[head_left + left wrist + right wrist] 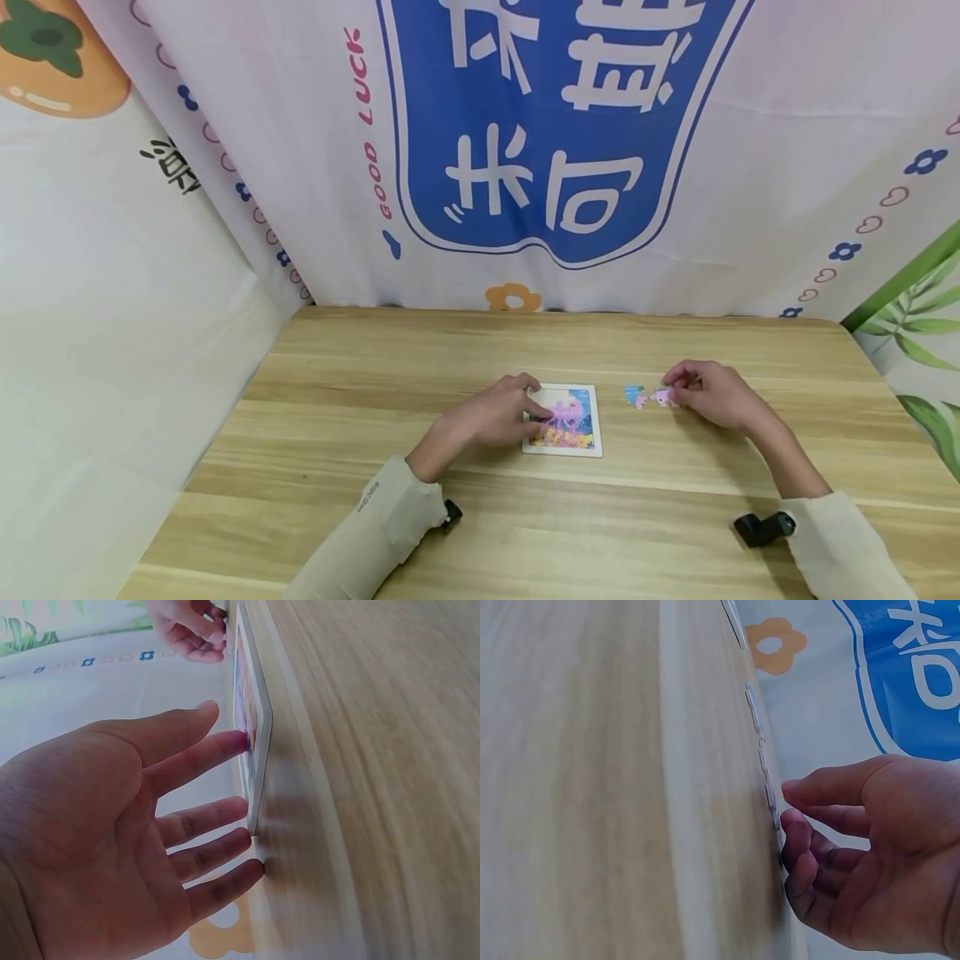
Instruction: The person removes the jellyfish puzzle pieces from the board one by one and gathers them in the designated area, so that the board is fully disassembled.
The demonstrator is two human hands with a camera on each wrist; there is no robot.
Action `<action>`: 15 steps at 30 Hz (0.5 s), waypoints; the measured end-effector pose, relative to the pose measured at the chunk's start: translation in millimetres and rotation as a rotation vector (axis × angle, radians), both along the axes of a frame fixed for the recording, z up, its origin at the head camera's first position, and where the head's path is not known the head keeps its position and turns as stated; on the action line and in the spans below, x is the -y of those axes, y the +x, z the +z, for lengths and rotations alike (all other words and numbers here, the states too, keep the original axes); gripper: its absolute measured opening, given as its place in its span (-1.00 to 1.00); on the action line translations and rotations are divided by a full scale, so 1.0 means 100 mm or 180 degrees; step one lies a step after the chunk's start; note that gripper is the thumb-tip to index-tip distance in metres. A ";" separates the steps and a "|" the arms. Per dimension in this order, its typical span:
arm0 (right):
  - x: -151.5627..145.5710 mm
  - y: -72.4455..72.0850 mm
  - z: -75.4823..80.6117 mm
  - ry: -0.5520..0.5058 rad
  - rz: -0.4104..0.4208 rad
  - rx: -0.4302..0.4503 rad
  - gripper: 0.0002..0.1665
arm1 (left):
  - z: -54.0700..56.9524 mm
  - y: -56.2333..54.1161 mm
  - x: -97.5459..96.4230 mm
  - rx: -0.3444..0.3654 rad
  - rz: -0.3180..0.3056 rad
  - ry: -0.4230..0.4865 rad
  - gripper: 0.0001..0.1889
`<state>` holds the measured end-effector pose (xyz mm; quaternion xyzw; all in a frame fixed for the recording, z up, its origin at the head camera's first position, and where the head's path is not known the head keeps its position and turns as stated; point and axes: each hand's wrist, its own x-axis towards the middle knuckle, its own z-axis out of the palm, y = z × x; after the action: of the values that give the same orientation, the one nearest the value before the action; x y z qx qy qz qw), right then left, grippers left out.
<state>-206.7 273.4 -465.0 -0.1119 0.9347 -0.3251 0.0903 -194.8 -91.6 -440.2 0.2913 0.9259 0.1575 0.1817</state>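
A square jigsaw puzzle (573, 421) in a white frame lies on the table, showing a pink, blue and yellow picture with a pale upper-left area. My left hand (501, 412) reaches over its left side. In the left wrist view the left fingers (202, 757) are spread and nearly straight, the index fingertip against the picture. To the right lie a blue-and-pink jigsaw piece (636, 395) and a pink jigsaw piece (662, 397). The right hand (712, 393) has its bent fingers and thumb at the pink piece's right end; whether they pinch it is unclear.
The wooden table (360, 375) extends around both hands. Its back edge meets a printed curtain (337, 250), and another pale cloth (112, 333) hangs at the left. Black wrist devices (763, 528) are strapped at both sleeves.
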 end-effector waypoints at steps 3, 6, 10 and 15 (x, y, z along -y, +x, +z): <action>0.06 0.00 0.02 -0.0042 0.0004 -0.0074 -0.79 | 0.00 -0.01 0.00 0.0014 -0.0027 -0.0051 -0.64; 0.18 -0.01 0.07 -0.0107 0.0034 -0.0110 -0.79 | 0.01 -0.03 0.01 -0.0020 -0.0102 -0.0117 -0.64; 0.38 -0.02 0.11 -0.0207 0.0139 -0.0106 -0.80 | 0.02 -0.05 0.02 -0.0022 -0.0204 -0.0143 -0.63; 0.60 -0.02 0.12 -0.0305 0.0406 -0.0153 -0.79 | 0.06 -0.05 0.00 -0.0007 -0.0295 -0.0083 -0.64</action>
<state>-208.9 213.8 -452.5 -0.1831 0.9109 -0.3603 0.0829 -199.9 -91.6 -433.9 0.3317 0.9136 0.1364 0.1916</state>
